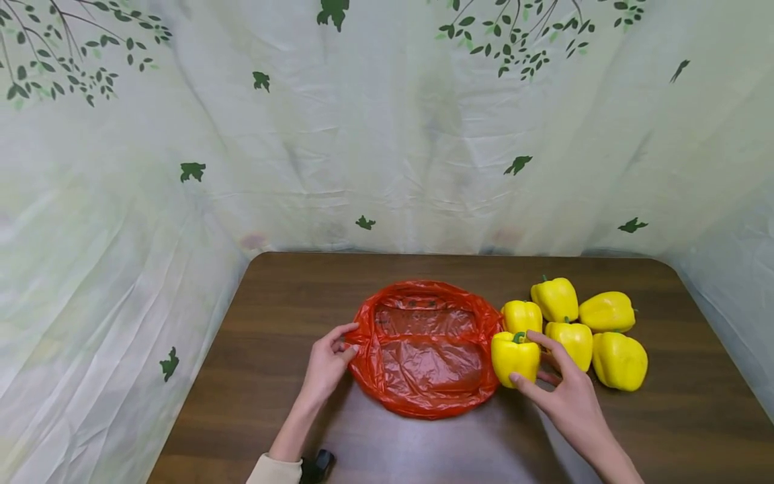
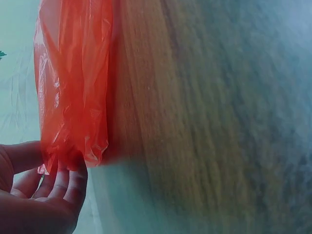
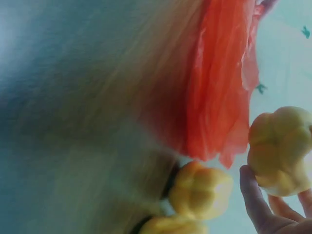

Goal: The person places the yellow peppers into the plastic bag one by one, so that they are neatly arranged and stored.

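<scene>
A red plastic bag stands on the table with its mouth spread wide. My left hand pinches the left side of its rim; in the left wrist view, thumb and fingers close on the crinkled red film. To the right of the bag, my right hand holds a yellow bell pepper, green stem up, between thumb and fingers. In the right wrist view that bell pepper is raised beside the upper part of the bag.
Several more yellow bell peppers, among them a front one and a back one, cluster on the brown wooden table right of the bag. A pale leaf-printed curtain hangs behind the table's far edge.
</scene>
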{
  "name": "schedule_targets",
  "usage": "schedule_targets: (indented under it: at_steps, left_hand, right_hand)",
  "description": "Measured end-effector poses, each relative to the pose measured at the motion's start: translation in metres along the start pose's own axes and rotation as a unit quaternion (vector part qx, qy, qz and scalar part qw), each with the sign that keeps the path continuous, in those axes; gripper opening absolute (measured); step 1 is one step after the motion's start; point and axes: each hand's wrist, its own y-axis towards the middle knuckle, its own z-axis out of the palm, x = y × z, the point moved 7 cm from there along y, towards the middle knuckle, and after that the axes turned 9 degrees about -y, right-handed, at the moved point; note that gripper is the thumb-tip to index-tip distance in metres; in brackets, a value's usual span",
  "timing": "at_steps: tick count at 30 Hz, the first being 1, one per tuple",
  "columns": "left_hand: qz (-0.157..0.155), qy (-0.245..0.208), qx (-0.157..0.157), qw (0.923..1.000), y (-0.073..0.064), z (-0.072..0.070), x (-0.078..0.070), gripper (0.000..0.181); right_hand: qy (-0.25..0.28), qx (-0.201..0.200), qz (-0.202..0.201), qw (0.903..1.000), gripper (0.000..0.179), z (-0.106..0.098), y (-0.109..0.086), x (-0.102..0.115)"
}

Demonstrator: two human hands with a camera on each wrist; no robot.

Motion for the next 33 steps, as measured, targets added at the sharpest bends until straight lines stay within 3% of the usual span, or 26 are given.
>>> schedule_targets:
  at_steps: [4, 13, 20, 33]
  left_hand:
    - [-0.002, 0.001, 0.003, 1.0, 0.0, 0.0, 0.003, 0.039]
    - [0.001, 0.003, -0.002, 1.0, -0.002, -0.001, 0.004, 0.04]
    - [-0.003, 0.002, -0.009, 1.0, -0.003, -0.002, 0.003, 0.038]
    - [-0.019, -0.038, -0.008, 0.9991, -0.003, -0.003, 0.006, 0.036]
  right_hand:
    - [0.019, -0.004, -0.044, 0.9988, 0.066, 0.007, 0.005, 0.012]
    - [0.061, 0.032, -0.089, 0.9937, 0.063, 0.023, 0.02, 0.03]
    - [0.06, 0.062, -0.134, 0.9872, 0.064, 0.034, 0.032, 0.044]
    - [-0.001, 0.067, -0.204, 0.9767, 0.069, 0.039, 0.056, 0.076]
